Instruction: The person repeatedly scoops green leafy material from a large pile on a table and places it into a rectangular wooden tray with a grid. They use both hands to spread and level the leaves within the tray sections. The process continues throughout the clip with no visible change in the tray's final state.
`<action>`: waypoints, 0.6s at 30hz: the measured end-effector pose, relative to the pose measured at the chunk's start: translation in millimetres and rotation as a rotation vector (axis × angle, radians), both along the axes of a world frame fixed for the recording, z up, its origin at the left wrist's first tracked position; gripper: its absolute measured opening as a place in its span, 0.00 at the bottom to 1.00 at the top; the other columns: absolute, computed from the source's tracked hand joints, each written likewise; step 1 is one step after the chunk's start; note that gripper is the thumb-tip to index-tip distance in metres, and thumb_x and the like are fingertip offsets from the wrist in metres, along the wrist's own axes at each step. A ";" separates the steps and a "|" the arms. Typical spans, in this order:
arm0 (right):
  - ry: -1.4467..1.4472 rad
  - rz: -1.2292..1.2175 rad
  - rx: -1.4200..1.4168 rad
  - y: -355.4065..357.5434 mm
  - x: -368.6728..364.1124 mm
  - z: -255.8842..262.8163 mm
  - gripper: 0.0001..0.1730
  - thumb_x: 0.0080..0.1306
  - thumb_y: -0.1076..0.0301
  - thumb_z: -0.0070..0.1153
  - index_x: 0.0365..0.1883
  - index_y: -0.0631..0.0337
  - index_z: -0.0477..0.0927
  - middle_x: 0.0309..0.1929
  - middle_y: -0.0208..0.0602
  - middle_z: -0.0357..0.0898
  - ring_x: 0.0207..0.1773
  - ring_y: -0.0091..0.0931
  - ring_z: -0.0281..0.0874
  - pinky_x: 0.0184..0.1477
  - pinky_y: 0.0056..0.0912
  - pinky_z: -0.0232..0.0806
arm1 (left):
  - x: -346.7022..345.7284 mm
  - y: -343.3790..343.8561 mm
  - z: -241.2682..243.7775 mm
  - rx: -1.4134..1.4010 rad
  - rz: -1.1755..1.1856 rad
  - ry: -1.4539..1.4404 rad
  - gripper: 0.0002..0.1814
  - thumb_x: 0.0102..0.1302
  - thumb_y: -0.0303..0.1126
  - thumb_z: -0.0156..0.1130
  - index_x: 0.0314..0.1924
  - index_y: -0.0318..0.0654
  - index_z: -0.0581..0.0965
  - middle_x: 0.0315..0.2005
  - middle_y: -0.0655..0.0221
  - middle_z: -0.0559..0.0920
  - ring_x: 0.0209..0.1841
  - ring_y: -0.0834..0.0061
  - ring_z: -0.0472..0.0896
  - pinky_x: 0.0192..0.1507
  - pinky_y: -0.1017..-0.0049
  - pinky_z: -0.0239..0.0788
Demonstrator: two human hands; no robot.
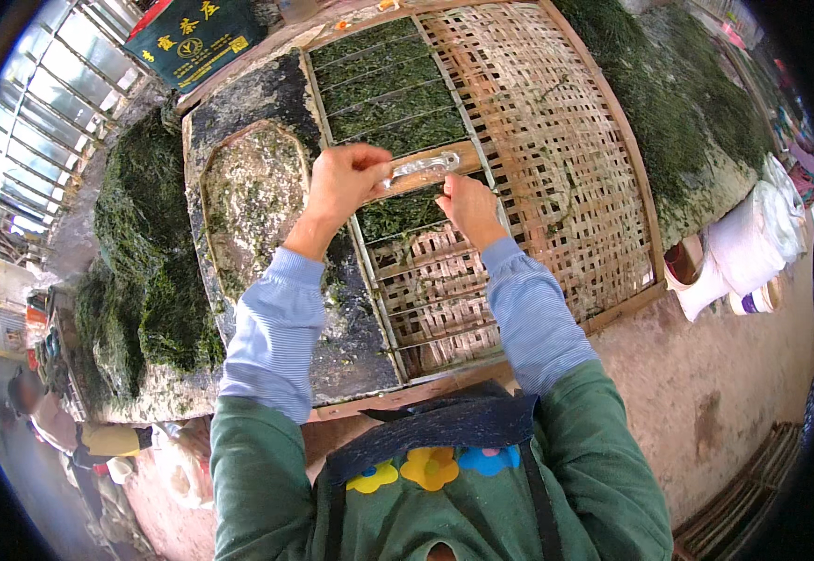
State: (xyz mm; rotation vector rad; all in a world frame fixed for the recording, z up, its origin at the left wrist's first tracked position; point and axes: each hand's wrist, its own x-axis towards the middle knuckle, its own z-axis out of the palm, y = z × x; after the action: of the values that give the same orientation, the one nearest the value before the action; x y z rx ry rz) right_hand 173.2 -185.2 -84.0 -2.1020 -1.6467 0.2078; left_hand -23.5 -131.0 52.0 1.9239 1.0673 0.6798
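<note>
A wooden board [417, 172] with a shiny, clear plastic-like piece on it lies across a narrow slatted frame [372, 280]. My left hand [351, 175], fingers curled, is at the board's left end by the clear piece; whether it grips this is unclear. At the board's lower right edge is my right hand [470, 203], its fingers bent; what they hold is hidden. Dark green shredded plant matter [393, 91] fills the frame's far sections, and more lies just below the board. The nearest sections show bare slats over woven bamboo.
Right of the frame is a large woven bamboo tray [554, 140]. An oval, debris-covered tray [256, 210] lies left. Green heaps [147, 245] flank the table on both sides. A dark green bag [196, 42] stands at the back. A person [49, 414] is at far left.
</note>
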 end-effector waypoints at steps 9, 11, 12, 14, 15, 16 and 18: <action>0.488 -0.106 0.423 -42.6 86.3 11.0 0.07 0.53 0.82 0.56 0.31 0.62 0.77 0.27 0.40 0.80 0.32 0.29 0.81 0.34 0.31 0.73 | 22.1 -20.5 -117.2 0.422 0.119 0.558 0.07 0.57 0.32 0.65 0.36 0.41 0.84 0.32 0.60 0.84 0.38 0.57 0.82 0.42 0.60 0.75; 0.573 -0.097 0.359 -52.6 85.6 22.2 0.08 0.56 0.85 0.52 0.32 0.64 0.78 0.28 0.37 0.81 0.29 0.25 0.82 0.30 0.28 0.75 | 15.1 -18.2 -128.9 0.533 0.041 0.616 0.08 0.58 0.31 0.65 0.37 0.41 0.84 0.34 0.60 0.82 0.39 0.58 0.81 0.44 0.61 0.74; 0.722 -0.100 0.345 -54.2 82.6 27.6 0.09 0.57 0.85 0.52 0.32 0.64 0.79 0.28 0.37 0.81 0.28 0.25 0.82 0.28 0.26 0.75 | 12.6 -18.3 -128.9 0.494 0.033 0.543 0.07 0.60 0.28 0.62 0.38 0.40 0.84 0.36 0.60 0.81 0.40 0.58 0.81 0.44 0.62 0.73; 1.021 -0.096 0.281 -49.7 77.2 36.9 0.08 0.60 0.85 0.51 0.33 0.66 0.80 0.28 0.36 0.81 0.27 0.24 0.82 0.27 0.24 0.77 | 14.5 -20.9 -120.3 0.465 -0.001 0.483 0.10 0.61 0.25 0.58 0.41 0.40 0.83 0.38 0.59 0.81 0.41 0.56 0.80 0.44 0.61 0.74; 1.107 -0.051 0.244 -42.8 75.3 39.9 0.06 0.61 0.85 0.53 0.34 0.67 0.79 0.30 0.38 0.80 0.29 0.25 0.83 0.29 0.24 0.79 | 17.1 -23.4 -112.8 0.490 -0.020 0.448 0.12 0.60 0.23 0.57 0.43 0.41 0.82 0.39 0.59 0.81 0.41 0.56 0.80 0.44 0.62 0.74; 1.243 -0.022 0.229 -36.0 74.6 41.2 0.06 0.61 0.84 0.53 0.35 0.68 0.79 0.31 0.38 0.80 0.29 0.26 0.83 0.30 0.24 0.79 | 22.0 -29.2 -105.9 0.604 -0.107 0.372 0.15 0.58 0.22 0.57 0.46 0.41 0.81 0.39 0.59 0.81 0.42 0.56 0.80 0.44 0.62 0.74; 1.389 0.166 0.291 -19.7 75.0 38.7 0.05 0.61 0.83 0.55 0.36 0.69 0.78 0.34 0.39 0.80 0.31 0.29 0.83 0.32 0.25 0.80 | 36.4 -43.8 -95.2 0.775 -0.295 0.220 0.22 0.55 0.19 0.56 0.52 0.41 0.77 0.44 0.60 0.80 0.45 0.59 0.79 0.44 0.65 0.75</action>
State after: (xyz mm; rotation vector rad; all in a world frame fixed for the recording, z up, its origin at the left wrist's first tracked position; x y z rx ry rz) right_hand 248.3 -204.9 -45.3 -1.0281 -0.8497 1.0925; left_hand 12.9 -174.7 -43.2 2.8049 0.6534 0.7926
